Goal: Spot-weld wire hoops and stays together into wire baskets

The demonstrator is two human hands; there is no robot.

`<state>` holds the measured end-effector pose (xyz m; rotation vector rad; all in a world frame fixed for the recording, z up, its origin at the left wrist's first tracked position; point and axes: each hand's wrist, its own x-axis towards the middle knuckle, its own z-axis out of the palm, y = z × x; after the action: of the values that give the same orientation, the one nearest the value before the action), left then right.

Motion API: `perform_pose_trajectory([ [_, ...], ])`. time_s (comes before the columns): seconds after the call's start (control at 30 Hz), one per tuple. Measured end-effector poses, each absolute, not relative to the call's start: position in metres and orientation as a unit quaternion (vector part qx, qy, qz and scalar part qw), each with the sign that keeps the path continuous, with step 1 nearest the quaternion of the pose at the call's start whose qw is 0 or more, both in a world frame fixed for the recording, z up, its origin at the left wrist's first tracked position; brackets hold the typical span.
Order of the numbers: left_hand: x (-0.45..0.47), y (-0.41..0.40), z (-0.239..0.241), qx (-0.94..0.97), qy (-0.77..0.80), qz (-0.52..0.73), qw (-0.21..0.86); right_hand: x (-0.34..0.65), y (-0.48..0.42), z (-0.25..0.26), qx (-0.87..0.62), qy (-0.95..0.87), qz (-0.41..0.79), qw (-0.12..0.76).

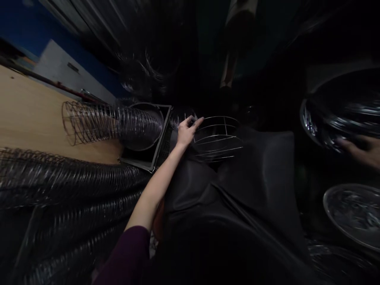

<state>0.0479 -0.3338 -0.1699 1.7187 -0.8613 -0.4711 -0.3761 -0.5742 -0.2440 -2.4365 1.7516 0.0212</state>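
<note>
My left hand [187, 131] is at the left rim of a round wire frame [219, 136] made of thin curved rods, which lies over my lap. Its thumb and fingers close around that rim, though the fingertips are partly hidden. At the right edge, my right hand [363, 150] is blurred and cut off by the picture. One finger stretches towards shiny bent metal pieces [326, 136] in a large round basin [302, 113], and nothing shows in this hand. Just behind my left hand sits a bundle of wire rings [176, 118].
A stack of wire rings [97, 122] lies on its side at the left, reaching into a grey crate [162, 138]. Long rows of wire rings [65, 178] fill the lower left. Another round basin [353, 209] holds shiny pieces at lower right. Dark cloth [246, 174] covers my lap.
</note>
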Motion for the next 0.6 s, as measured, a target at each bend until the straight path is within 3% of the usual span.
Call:
perform_pose_trajectory([
  [0.13,0.047,-0.349,-0.173,0.708,-0.380,-0.218,0.555,-0.342,-0.547,-0.205,-0.723,0.656,0.143,0.162],
  [0.27,0.041,-0.337,-0.195,0.699,-0.352,-0.229,0.579,-0.316,-0.527,-0.182,-0.721,0.670,0.133,0.115],
  [0.43,0.027,-0.308,-0.222,0.764,-0.419,-0.214,0.441,-0.313,-0.521,-0.181,-0.691,0.713,0.096,0.077],
  [0.6,0.005,-0.298,-0.191,0.757,-0.542,-0.083,0.355,-0.324,-0.525,-0.177,-0.724,0.676,0.098,0.091],
])
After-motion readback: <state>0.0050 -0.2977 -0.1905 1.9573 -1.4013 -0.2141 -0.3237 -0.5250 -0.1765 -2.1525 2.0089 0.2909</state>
